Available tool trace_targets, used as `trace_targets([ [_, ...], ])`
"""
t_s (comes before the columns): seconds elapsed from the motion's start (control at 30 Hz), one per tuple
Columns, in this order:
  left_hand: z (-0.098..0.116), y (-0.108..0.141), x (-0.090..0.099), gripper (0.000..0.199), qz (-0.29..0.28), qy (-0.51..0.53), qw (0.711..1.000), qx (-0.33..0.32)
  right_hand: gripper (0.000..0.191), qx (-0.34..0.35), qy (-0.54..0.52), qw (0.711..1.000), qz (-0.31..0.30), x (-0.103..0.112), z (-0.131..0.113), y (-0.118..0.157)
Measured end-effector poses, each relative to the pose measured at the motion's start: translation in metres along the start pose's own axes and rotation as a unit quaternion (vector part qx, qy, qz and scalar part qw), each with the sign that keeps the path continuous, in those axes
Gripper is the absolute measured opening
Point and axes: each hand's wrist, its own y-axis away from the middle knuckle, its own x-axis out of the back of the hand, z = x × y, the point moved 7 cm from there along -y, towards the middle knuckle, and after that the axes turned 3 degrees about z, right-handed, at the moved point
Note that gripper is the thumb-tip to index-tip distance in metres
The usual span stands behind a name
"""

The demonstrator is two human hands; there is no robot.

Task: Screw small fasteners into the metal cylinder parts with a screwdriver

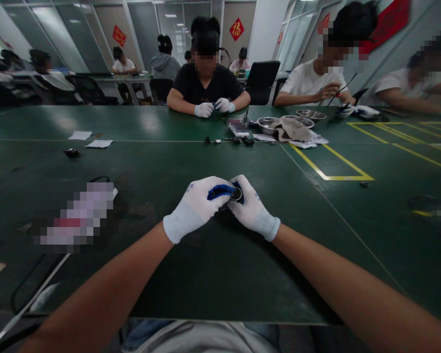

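Note:
Both my hands wear white gloves with blue palms and meet over the middle of the green table (191, 279). Between them is a small, dark, round part with a shiny ring-like rim (237, 194). My left hand (202, 201) has its fingers curled against the part from the left. Wrapped around its right side is my right hand (250, 206). Most of the part is hidden by the gloves, so its exact kind cannot be made out.
A blurred-out pale object (79, 215) with a cable lies at left. Metal bowls (268, 125), a cloth (294, 130) and small dark parts (237, 139) lie further back. Across the table sits a gloved person (208, 83); others work at right. Yellow tape (347, 178) marks the tabletop.

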Motion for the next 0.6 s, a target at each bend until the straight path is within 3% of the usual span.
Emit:
trace_targets([
  [0.27,0.0009,-0.0019,-0.007,0.008,0.018,-0.073,0.997,-0.016,0.017,0.022,-0.003,1.0,-0.016,-0.0024,-0.0067,0.0007],
  [0.6,-0.001,-0.0027,-0.0091,0.009,0.003,-0.104,0.994,0.023,0.019,0.039,0.014,0.999,-0.019,-0.0069,-0.0057,0.0017],
])
